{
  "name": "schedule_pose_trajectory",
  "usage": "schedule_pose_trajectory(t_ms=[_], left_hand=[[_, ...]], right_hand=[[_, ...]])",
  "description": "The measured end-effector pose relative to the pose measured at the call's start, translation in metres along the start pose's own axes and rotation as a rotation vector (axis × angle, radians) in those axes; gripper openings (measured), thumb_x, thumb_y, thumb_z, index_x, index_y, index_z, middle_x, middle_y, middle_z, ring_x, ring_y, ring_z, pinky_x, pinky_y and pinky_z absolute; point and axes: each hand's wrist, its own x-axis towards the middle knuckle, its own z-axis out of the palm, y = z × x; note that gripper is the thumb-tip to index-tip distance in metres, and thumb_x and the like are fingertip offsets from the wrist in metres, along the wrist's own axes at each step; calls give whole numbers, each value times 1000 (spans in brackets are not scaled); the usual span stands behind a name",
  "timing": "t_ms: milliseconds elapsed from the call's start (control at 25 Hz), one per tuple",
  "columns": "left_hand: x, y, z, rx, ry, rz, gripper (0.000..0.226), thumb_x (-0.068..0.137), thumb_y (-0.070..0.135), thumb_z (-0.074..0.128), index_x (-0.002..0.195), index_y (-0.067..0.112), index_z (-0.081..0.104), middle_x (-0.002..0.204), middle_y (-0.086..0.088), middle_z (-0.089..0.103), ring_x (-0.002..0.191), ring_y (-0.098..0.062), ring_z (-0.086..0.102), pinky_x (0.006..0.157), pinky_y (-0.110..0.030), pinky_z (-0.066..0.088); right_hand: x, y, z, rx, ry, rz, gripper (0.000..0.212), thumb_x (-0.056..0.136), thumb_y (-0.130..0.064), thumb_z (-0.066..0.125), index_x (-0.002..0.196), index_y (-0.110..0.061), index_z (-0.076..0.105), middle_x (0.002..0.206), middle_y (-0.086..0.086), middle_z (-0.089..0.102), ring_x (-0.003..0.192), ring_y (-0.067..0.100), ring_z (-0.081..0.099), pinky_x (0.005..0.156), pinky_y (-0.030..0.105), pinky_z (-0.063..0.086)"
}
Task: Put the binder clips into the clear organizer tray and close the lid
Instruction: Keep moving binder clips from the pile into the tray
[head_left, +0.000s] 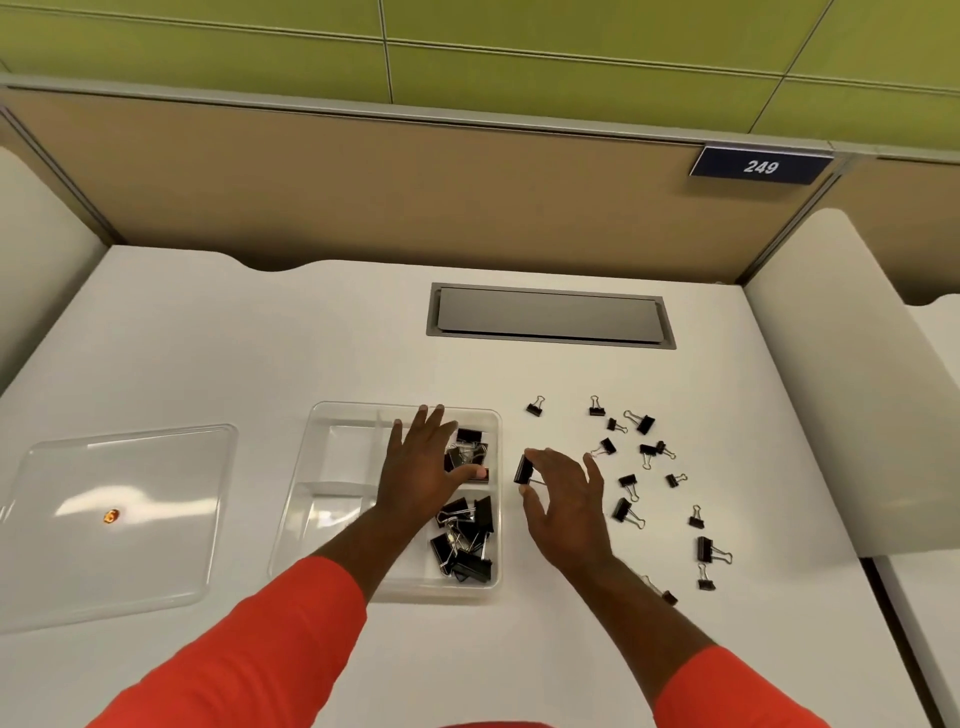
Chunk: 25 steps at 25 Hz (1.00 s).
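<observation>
A clear organizer tray with dividers sits on the white desk. Several black binder clips lie in its right compartments. My left hand hovers flat over the tray with fingers spread and holds nothing. Just right of the tray, my right hand pinches a black binder clip between thumb and forefinger. Several more clips are scattered on the desk to the right. The clear lid lies flat to the left of the tray.
A grey cable hatch is set into the desk behind the tray. A tan partition wall with a "249" plate closes the back. White side panels stand at both desk edges. The desk's right edge runs near the scattered clips.
</observation>
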Motion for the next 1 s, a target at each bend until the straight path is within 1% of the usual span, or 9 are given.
schedule_pose_trajectory(t_ms=[160,200,320,400,520,640,720,800,1000], left_hand=[[-6,-15,-4,0,3,45,104,71,94,22,142,23,48,161,1,27,151,-14,12,122,-46,4],[-8,-19,-5,-3,2,54,104,70,94,21,142,23,48,161,1,27,151,-14,12,122,-46,5],[-14,-29,-7,-26,3,71,96,74,89,32,141,22,49,161,0,27,151,-15,14,120,-45,8],[-18,-35,-10,-17,18,86,97,75,90,31,141,22,50,160,0,29,150,-14,15,120,-45,10],[-24,-42,-16,-21,45,99,97,75,89,32,142,21,49,160,-1,30,150,-16,17,120,-48,14],[-30,-47,-19,-20,41,119,96,75,88,35,144,22,46,160,0,29,150,-15,16,120,-47,14],[-34,-48,-20,-18,38,136,97,75,89,34,144,21,46,160,0,29,150,-15,17,120,-48,14],[-40,-44,-20,8,29,171,96,77,88,35,145,21,45,160,0,29,150,-15,17,120,-48,13],[-62,-22,-9,90,28,311,93,82,84,34,151,23,34,161,0,26,151,-15,12,121,-51,2]], right_hand=[[8,-15,11,-16,-23,0,42,92,-27,60,134,-23,56,130,-8,63,131,9,49,121,50,16],[10,-19,14,-18,-30,-7,42,93,-27,60,135,-23,55,131,-8,62,132,8,48,121,50,16],[20,-36,21,-1,-37,-24,42,95,-29,61,135,-24,55,133,-8,61,132,10,48,122,48,13],[28,-47,24,1,-54,-22,44,95,-32,60,138,-24,54,139,-6,58,136,13,46,123,46,10],[35,-62,26,-20,-132,-7,56,96,-38,58,148,-24,43,159,-5,37,149,12,25,124,46,3],[26,-70,25,-32,-160,5,66,95,-46,56,154,-23,34,166,-4,19,153,10,9,123,43,-5],[14,-71,24,-55,-168,20,70,95,-50,52,156,-21,30,168,-3,14,154,12,6,123,45,-4],[-1,-71,22,-85,-163,41,72,95,-51,50,157,-21,27,168,-1,13,154,14,6,124,51,0],[-42,-56,3,-140,-167,110,78,97,-60,47,159,-23,19,169,-3,6,155,13,-1,123,54,2]])
